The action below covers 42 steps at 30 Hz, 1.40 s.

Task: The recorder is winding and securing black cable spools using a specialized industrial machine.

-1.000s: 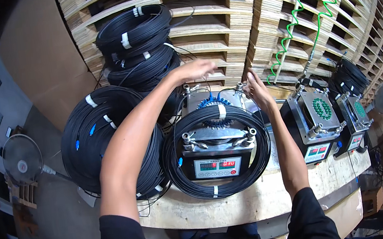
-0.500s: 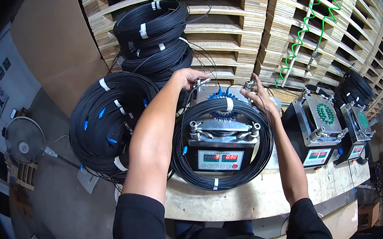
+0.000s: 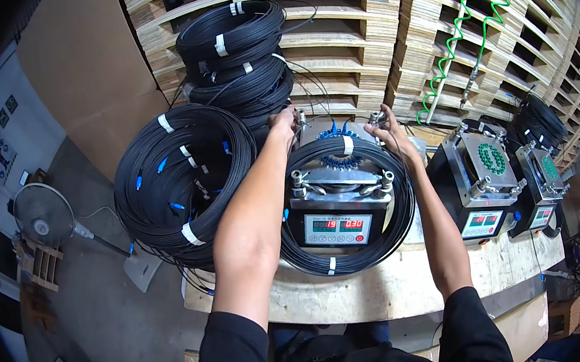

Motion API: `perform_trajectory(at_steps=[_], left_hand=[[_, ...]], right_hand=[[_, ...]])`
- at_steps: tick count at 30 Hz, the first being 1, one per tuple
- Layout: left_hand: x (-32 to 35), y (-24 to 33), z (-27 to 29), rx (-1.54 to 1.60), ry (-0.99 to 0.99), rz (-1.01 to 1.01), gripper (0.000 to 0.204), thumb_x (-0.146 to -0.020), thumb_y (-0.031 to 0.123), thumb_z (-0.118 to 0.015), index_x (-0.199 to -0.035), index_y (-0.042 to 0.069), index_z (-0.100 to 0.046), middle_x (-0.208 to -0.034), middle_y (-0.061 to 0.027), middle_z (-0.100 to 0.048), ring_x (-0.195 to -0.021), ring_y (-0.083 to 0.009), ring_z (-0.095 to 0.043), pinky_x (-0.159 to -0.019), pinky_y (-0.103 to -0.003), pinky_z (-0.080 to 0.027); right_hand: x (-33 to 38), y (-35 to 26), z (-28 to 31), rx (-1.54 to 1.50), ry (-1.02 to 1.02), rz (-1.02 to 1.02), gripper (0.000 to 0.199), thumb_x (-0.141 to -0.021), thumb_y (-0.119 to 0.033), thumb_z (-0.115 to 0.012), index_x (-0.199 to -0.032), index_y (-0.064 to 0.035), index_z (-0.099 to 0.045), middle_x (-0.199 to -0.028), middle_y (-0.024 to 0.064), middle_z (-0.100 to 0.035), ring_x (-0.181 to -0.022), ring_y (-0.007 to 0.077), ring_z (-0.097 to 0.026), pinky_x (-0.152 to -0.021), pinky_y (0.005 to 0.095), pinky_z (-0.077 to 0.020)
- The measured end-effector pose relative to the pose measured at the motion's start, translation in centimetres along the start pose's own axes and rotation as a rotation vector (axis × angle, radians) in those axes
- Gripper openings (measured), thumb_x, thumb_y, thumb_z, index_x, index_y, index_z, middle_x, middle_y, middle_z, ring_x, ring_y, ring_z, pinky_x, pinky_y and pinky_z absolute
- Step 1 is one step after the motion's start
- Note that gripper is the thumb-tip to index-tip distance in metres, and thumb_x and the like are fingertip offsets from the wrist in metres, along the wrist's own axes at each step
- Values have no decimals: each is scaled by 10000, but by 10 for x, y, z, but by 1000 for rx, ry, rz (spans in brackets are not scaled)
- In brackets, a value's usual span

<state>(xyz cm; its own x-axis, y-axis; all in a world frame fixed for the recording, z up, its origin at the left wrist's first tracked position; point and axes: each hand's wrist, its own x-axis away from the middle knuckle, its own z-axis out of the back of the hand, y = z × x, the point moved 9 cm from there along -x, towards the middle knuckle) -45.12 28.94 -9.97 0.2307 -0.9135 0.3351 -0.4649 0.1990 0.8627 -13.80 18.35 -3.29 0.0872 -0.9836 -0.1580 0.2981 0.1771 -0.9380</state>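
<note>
In front of me stands a polishing machine (image 3: 321, 203) with a digital display, metal clamps at its corners and a round fixture (image 3: 342, 160) full of blue connectors. A coil of black cable (image 3: 398, 234) loops around its front. At the back left corner my left hand (image 3: 283, 122) is curled against a clamp (image 3: 302, 117), its fingertips partly hidden. Across from it, my right hand (image 3: 395, 135) has thumb and fingers about the back right clamp (image 3: 376, 120). The two front clamps, including the front right one (image 3: 386, 182), are untouched.
Large black cable coils (image 3: 140, 219) with blue connectors stand at left, more stacked coils (image 3: 229, 27) behind. Two similar machines (image 3: 479, 174) sit at right on the wooden table (image 3: 388, 291). Pallets (image 3: 327, 8) rise at the back; green spiral hoses (image 3: 461, 22) hang there. A fan (image 3: 42, 216) stands far left.
My left hand has shifted from above the back left clamp lever to the clamp's left side, lower down. My right hand stays at the back right clamp. The view has shifted slightly.
</note>
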Motion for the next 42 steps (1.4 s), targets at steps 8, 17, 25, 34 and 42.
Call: perform_trajectory(at_steps=[8,17,25,34,42], left_hand=[[0,17,37,113,143,-28,265,-968,293,-714,-788,109,-654,-702,-30,-662,-532,-156,-577,-458,-323,-453],[22,14,10,-11,202,-103,233,-896,22,-741,-732,16,-576,-739,-102,-652,-494,-163,-571,-402,-313,-410],[0,54,32,-257,199,-311,308,-846,-27,-618,-1153,-21,-652,-1161,-177,-678,-1083,-278,-649,-907,-406,-520],[344,87,0,-837,-153,-1250,395,-991,411,-617,-1008,39,-752,-1463,-250,-465,-1348,-467,-444,-1141,-545,-337],[343,26,32,-986,-194,-1273,311,-908,338,-722,-944,35,-668,-1589,-266,-279,-1428,-480,-314,-1184,-551,-268]], right_hand=[[2,-15,-23,-8,-21,42,970,-895,-398,-758,-1589,-31,-187,-1090,166,-647,-1029,242,-588,-954,353,-454],[-2,12,2,9,16,29,983,-883,-448,-761,-1585,-51,-199,-1130,173,-626,-1022,244,-575,-872,363,-474],[8,-15,-29,-17,-16,3,971,-916,-501,-715,-1600,-66,-180,-1246,224,-597,-1033,258,-581,-904,390,-477],[121,-81,41,184,549,353,346,-979,-65,-596,-1321,-94,-634,-889,53,-549,-748,126,-494,-716,292,-462],[218,-110,-46,736,283,428,400,-876,-221,-707,-1275,-209,-691,-912,110,-439,-893,277,-467,-803,394,-374]])
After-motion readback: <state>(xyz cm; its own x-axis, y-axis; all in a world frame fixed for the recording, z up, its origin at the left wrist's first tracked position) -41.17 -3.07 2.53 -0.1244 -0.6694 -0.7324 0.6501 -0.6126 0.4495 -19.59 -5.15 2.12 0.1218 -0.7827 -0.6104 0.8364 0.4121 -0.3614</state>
